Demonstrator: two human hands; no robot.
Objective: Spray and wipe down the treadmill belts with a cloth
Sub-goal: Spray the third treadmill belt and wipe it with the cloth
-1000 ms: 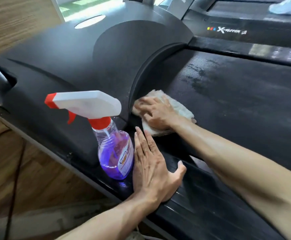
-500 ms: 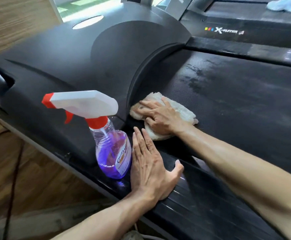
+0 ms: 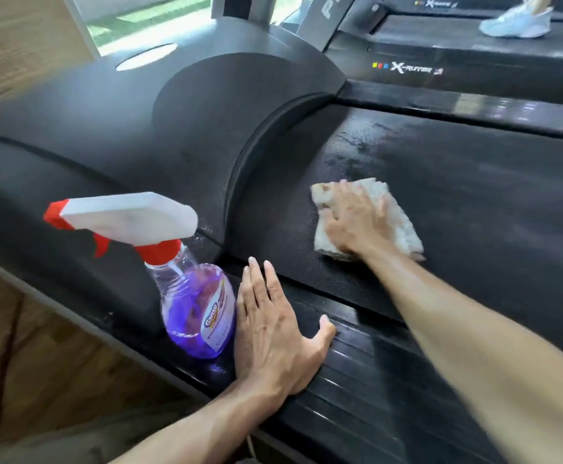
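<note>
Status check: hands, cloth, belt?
Right hand presses cloth on belt. Left hand flat on side rail, beside spray bottle. Nothing blocking.

wood floor [image 3: 56, 370] at 8 o'clock w/ a dark cable [image 3: 5, 356] across it. light sneaker [image 3: 516, 20] on neighbouring treadmill [image 3: 474, 55] at 1 o'clock. bright window [image 3: 146, 18] at 11.

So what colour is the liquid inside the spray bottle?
Purple, seen through the clear spray bottle under a red and white trigger head; the head view shows it.

Black treadmill [image 3: 139, 135]; cloth [image 3: 397, 212] on belt [image 3: 474, 202]; spray bottle [image 3: 193, 296] on side rail [image 3: 367, 390]
</note>
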